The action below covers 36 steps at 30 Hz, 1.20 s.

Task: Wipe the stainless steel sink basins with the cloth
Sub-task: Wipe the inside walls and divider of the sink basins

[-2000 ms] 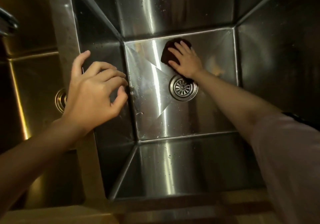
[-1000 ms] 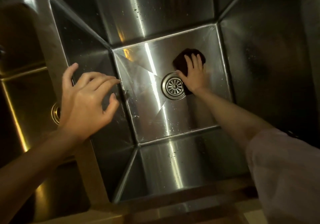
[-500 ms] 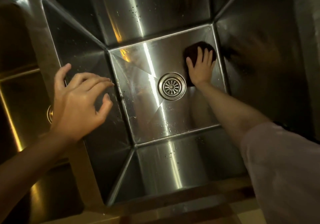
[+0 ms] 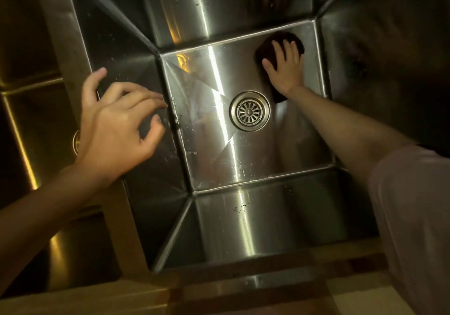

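My right hand (image 4: pixel 285 69) lies flat on the dark cloth (image 4: pixel 280 46), fingers straight and slightly spread, pressing it against the floor of the right basin (image 4: pixel 219 144). The cloth shows past my fingertips and again as a dark edge below my wrist — it sits in the far right corner of the basin floor, close to the far wall and the right-hand wall. Just to the left of my wrist and a little nearer me is the round drain strainer (image 4: pixel 249 111), apart from the cloth's lower edge.

My left hand (image 4: pixel 117 129) hangs in the air over the divider (image 4: pixel 73 54) between the two basins, fingers loosely curled and holding nothing — the thumb points away from me, the fingertips toward the right basin. Beyond its thumb side the left basin (image 4: pixel 29 110) is dim and yellowish. Water droplets (image 4: pixel 201 0) speckle the wall beyond my right hand. My pale sleeve (image 4: pixel 414 217) covers the right upper arm.
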Each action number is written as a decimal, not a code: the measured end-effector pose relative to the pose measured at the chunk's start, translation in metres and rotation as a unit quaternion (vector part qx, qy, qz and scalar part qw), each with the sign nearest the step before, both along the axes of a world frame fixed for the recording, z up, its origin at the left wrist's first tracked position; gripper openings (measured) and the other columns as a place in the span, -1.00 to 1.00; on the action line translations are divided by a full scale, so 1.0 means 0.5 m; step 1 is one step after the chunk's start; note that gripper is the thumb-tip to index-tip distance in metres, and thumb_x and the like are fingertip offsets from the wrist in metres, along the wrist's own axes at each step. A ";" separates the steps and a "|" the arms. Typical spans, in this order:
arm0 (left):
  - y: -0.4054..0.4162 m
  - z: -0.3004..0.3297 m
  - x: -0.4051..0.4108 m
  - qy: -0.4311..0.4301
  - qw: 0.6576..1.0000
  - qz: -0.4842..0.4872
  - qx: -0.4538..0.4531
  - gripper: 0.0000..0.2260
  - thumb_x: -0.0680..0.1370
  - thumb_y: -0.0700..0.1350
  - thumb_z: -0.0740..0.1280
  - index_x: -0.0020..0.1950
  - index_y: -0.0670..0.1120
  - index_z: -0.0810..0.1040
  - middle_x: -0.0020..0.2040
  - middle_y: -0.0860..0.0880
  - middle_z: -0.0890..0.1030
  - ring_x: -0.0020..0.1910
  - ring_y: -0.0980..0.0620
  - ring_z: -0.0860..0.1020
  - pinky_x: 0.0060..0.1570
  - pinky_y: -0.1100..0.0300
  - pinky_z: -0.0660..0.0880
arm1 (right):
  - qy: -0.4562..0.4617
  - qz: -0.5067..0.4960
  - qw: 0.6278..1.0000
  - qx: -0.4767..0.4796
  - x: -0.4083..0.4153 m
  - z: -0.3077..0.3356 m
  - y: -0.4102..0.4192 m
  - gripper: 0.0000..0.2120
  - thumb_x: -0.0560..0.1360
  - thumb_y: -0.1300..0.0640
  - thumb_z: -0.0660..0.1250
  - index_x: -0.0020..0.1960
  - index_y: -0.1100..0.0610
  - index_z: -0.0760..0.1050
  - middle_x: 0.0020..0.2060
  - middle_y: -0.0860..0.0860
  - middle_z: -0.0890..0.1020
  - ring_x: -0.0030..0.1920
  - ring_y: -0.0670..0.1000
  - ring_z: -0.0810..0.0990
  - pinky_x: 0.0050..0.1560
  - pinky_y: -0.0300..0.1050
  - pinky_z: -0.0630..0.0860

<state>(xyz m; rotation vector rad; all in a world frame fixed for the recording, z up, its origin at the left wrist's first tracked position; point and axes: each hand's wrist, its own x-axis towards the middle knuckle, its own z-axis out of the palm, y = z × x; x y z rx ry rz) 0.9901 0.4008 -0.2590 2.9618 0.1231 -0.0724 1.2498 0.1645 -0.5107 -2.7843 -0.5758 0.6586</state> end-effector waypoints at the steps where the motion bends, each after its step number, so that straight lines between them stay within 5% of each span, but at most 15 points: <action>1: -0.001 0.001 0.001 0.000 1.000 0.001 0.000 -0.70 0.57 -0.05 0.17 0.09 -0.12 0.66 0.08 -0.05 0.67 0.17 -0.08 0.55 0.45 -0.20 0.08 | 0.004 0.041 0.999 0.006 -0.020 0.001 0.017 -0.41 0.60 -0.19 0.05 0.55 0.01 0.09 0.55 0.10 0.10 0.56 0.13 -0.03 0.52 0.18 -0.08; 6: -0.002 0.004 0.000 0.006 1.000 0.003 -0.001 -0.70 0.58 -0.05 0.18 0.07 -0.13 0.67 0.08 -0.06 0.67 0.17 -0.08 0.55 0.45 -0.22 0.08 | 0.030 0.265 0.963 0.041 -0.145 0.000 0.111 -0.43 0.59 -0.21 0.09 0.54 -0.05 0.13 0.55 0.06 0.11 0.56 0.11 -0.04 0.50 0.17 -0.12; 11: -0.003 0.008 0.002 0.003 1.000 0.005 -0.008 -0.72 0.57 -0.06 0.20 0.06 -0.11 0.67 0.08 -0.03 0.67 0.17 -0.06 0.55 0.45 -0.19 0.08 | 0.020 0.383 0.921 0.073 -0.268 0.000 0.071 -0.45 0.57 -0.22 0.12 0.51 -0.06 0.21 0.52 0.04 0.21 0.56 0.09 0.04 0.52 0.12 -0.13; 18: 0.000 0.006 0.001 -0.002 1.000 0.008 -0.015 -0.69 0.55 -0.08 0.17 0.07 -0.13 0.68 0.08 -0.03 0.67 0.18 -0.06 0.54 0.47 -0.16 0.06 | 0.033 0.251 0.966 0.045 -0.187 0.000 0.182 -0.45 0.59 -0.19 0.08 0.53 -0.05 0.15 0.55 0.03 0.12 0.57 0.08 -0.04 0.53 0.17 -0.11; 22: 0.001 0.008 0.000 0.007 1.000 0.012 -0.015 -0.69 0.53 -0.09 0.17 0.08 -0.14 0.67 0.11 -0.05 0.66 0.20 -0.07 0.53 0.48 -0.15 0.05 | 0.025 0.259 0.965 0.034 -0.208 0.005 0.262 -0.45 0.59 -0.21 0.05 0.53 -0.07 0.13 0.55 0.02 0.10 0.57 0.07 -0.06 0.52 0.15 -0.15; 25: 0.000 0.010 0.001 0.004 1.000 0.013 -0.020 -0.69 0.53 -0.11 0.17 0.08 -0.13 0.67 0.13 -0.06 0.65 0.21 -0.08 0.52 0.49 -0.13 0.04 | 0.026 0.322 0.945 0.045 -0.270 0.007 0.243 -0.45 0.59 -0.21 0.07 0.53 -0.08 0.15 0.54 0.01 0.13 0.57 0.06 -0.04 0.52 0.12 -0.17; 30: 0.001 0.011 0.001 -0.003 0.999 0.019 -0.031 -0.69 0.51 -0.12 0.17 0.06 -0.15 0.67 0.16 -0.09 0.63 0.24 -0.11 0.50 0.48 -0.11 0.06 | 0.035 0.504 0.859 0.085 -0.270 0.002 0.117 -0.45 0.56 -0.24 0.13 0.50 -0.09 0.23 0.52 0.00 0.21 0.56 0.06 0.05 0.52 0.06 -0.12; 36: -0.001 0.013 0.003 -0.001 0.999 0.022 -0.033 -0.69 0.49 -0.14 0.18 0.06 -0.15 0.68 0.17 -0.08 0.63 0.25 -0.11 0.48 0.49 -0.08 0.04 | 0.052 0.383 0.921 0.050 -0.199 0.006 0.206 -0.43 0.56 -0.23 0.12 0.52 -0.09 0.17 0.54 -0.01 0.14 0.57 0.05 -0.03 0.52 0.10 -0.12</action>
